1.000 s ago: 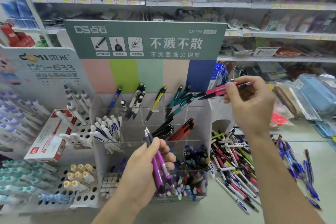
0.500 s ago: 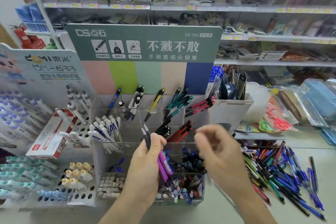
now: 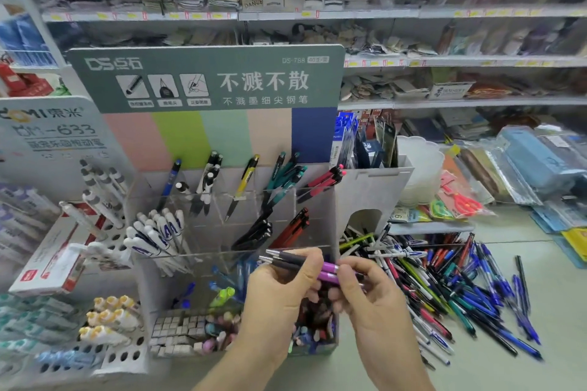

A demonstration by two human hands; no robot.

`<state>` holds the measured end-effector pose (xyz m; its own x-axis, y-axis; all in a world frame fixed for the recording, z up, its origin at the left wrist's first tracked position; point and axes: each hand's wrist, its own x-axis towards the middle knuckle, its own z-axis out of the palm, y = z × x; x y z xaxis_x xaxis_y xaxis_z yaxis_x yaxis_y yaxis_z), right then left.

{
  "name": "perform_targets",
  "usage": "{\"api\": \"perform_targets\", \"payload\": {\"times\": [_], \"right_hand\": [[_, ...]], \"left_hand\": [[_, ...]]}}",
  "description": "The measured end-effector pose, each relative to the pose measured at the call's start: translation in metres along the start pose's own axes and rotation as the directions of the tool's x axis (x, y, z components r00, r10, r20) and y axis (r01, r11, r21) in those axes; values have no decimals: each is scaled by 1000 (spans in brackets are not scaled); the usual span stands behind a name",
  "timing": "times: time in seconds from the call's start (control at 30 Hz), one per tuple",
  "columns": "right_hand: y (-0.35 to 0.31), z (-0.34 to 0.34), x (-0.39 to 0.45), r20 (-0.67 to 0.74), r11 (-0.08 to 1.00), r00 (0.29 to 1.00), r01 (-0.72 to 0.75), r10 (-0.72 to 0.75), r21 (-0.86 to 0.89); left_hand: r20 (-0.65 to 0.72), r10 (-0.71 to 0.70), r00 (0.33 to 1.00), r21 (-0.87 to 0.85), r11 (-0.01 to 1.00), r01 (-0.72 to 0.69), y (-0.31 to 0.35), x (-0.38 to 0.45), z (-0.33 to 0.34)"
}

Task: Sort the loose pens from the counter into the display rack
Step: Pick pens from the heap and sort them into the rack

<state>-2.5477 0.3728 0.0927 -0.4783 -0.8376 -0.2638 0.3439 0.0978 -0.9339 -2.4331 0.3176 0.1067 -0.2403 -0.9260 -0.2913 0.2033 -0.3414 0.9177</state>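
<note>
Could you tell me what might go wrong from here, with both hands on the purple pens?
1. Both hands, left and right, pinch the purple pens over the rack's front bins; one could slip and drop in unsorted.
2. No purple slot shows; they may get misfiled.
3. The right forearm hangs near the loose pens and could scatter them.

Pale green counter (image 3: 508,368) carries the clear display rack (image 3: 317,197) at centre, loose pens (image 3: 460,289) heaped just right, a white holed pen stand (image 3: 117,359) left.
</note>
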Motion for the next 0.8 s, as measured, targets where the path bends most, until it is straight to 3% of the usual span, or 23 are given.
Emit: {"api": "perform_targets", "payload": {"times": [0.07,0.13,0.2,0.27,0.33,0.47,0.53,0.63,0.8], "right_hand": [[-18,-11,5,-52,990,994,88,-94,-112],[-40,-23,13,-124,949,963,204,-238,-239],[-57,-31,22,-90,847,913,328,-398,-419],[-64,-31,33,22,708,881,395,-473,-586],[-63,-26,46,131,555,857,432,-499,-711],[-52,-10,66,254,355,836,454,-486,-817],[-42,0,73,276,318,853,438,-444,-841],[-24,11,79,284,320,847,450,-449,-834],[-5,9,74,185,437,799,488,-572,-755]], "left_hand": [[46,72,996,51,996,-74,1,1,-5],[6,257,966,270,930,-249,3,6,-13],[58,499,865,524,722,-452,6,17,-17],[238,635,735,686,426,-590,4,36,-15],[369,652,663,781,168,-601,-4,61,-10],[480,634,606,823,-86,-562,-14,91,-5],[474,674,567,833,-134,-537,-14,96,-8],[424,727,540,847,-109,-520,-15,93,-14],[422,712,561,840,-75,-537,-12,87,-19]]}}
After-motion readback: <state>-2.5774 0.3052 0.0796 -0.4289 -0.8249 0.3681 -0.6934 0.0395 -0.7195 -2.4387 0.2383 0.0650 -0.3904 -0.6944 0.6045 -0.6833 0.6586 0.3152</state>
